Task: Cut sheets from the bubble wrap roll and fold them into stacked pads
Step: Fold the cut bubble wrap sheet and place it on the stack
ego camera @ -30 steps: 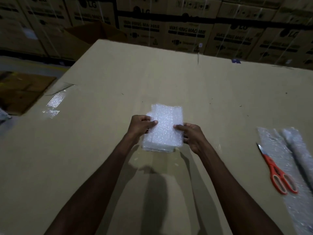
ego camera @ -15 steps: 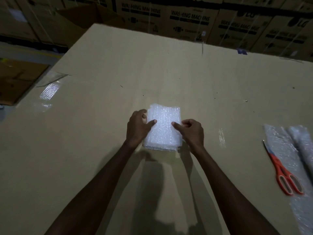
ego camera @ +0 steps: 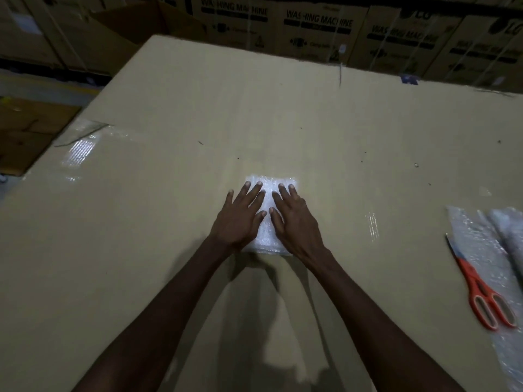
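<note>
The left hand [ego camera: 240,219] lies flat, fingers straight and spread, palm down on the left half of the folded bubble wrap pad [ego camera: 267,222]. The right hand [ego camera: 295,222] does the same on the right half, fingers extended, the two thumbs nearly meeting over the middle. Between them the pad shows white, and its near and far edges peek out beyond the hands. It rests on the surface [ego camera: 339,137], roughly central.

Well off to the right, a pair of orange-handled scissors [ego camera: 478,290] lies on an unrolled stretch of bubble wrap [ego camera: 481,239], blades shut and pointing away. Just beyond them the bubble wrap roll [ego camera: 509,230] runs off the right edge. Nothing lies between the hands and those things.

Behind the surface stands a row of brown cartons [ego camera: 319,29] printed "WASHING MACHINE"; smaller print under it is too blurred to read.

The surface itself is a broad sheet of tan cardboard, with a glossy taped patch [ego camera: 82,148] near its left edge. The room is dim, and flattened cardboard [ego camera: 28,131] lies on the floor to the left.
</note>
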`<action>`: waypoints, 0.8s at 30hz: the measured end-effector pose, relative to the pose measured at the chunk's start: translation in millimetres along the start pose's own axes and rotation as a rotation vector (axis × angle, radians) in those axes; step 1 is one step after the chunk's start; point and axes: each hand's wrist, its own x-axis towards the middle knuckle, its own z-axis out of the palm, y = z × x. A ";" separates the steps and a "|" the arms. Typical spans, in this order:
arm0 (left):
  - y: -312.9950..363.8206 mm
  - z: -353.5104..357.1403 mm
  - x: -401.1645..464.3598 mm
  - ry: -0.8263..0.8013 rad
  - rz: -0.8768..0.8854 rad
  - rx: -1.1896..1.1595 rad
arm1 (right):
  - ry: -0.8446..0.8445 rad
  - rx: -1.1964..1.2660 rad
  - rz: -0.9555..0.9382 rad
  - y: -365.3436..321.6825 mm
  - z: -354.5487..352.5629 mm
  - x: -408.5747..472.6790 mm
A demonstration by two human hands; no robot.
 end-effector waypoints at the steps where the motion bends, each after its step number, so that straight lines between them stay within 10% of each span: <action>1: -3.4 -0.1 -0.2 -0.010 0.004 0.019 | -0.043 -0.019 -0.007 -1.4 1.7 0.7; 24: -29.7 24.7 -15.8 0.004 0.009 0.075 | -0.258 0.089 0.085 20.4 27.8 1.7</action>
